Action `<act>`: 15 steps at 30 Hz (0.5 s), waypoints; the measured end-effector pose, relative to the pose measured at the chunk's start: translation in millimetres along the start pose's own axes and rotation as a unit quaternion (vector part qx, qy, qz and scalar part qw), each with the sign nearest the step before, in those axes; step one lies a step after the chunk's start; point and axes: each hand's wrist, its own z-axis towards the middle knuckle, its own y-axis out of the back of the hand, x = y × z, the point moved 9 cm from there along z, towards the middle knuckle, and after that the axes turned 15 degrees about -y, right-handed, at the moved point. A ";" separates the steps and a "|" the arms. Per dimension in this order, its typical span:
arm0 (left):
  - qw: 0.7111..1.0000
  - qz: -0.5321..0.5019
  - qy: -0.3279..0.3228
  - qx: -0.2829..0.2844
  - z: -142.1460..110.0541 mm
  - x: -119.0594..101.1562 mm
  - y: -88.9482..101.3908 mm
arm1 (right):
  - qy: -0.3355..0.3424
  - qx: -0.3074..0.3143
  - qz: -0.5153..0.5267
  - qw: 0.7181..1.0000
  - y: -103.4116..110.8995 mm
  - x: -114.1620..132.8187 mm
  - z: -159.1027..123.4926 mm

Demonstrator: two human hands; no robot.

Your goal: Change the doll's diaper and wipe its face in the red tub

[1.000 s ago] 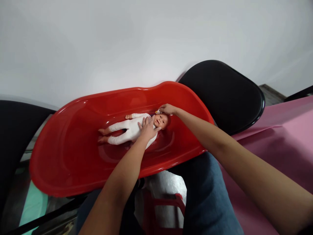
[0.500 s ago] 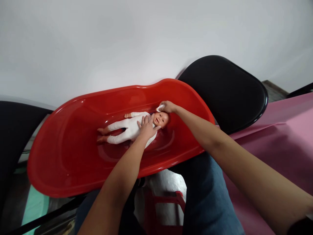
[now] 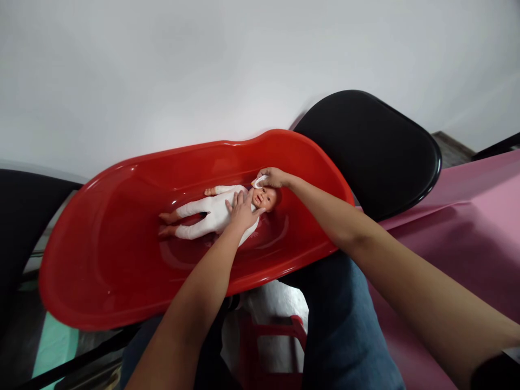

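A baby doll (image 3: pixel 211 210) with a soft white body lies on its back in a red baby bathtub (image 3: pixel 93 254), its head to the right and its feet to the left. My left hand (image 3: pixel 242 212) rests on the doll's upper chest by the neck, fingers spread. Pinched in my right hand (image 3: pixel 273 177) is a small white pad (image 3: pixel 260 182), held against the side of the doll's head near the ear. The doll's far shoulder is partly hidden behind my left hand.
A black chair seat (image 3: pixel 365 151) adjoins the tub's right end, and another black surface (image 3: pixel 28 211) stands at its left. Pink cloth (image 3: pixel 455 233) covers something at right. Below the tub shows a red stool (image 3: pixel 276 330). A white wall (image 3: pixel 203 70) rises behind.
My right hand has shifted the white pad slightly left and down along the doll's head. My left hand stays on the chest. The whole view has drifted a little.
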 end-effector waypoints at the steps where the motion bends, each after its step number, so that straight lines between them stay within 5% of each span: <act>1: 1.000 0.001 0.000 0.000 0.0 0.0 0.1 | -0.003 -0.003 -0.010 1.000 -1.0 0.2 4.9; 15: 1.000 -0.002 -0.003 0.000 -0.7 -0.6 0.4 | 0.045 -0.058 -0.057 0.996 6.1 12.6 0.6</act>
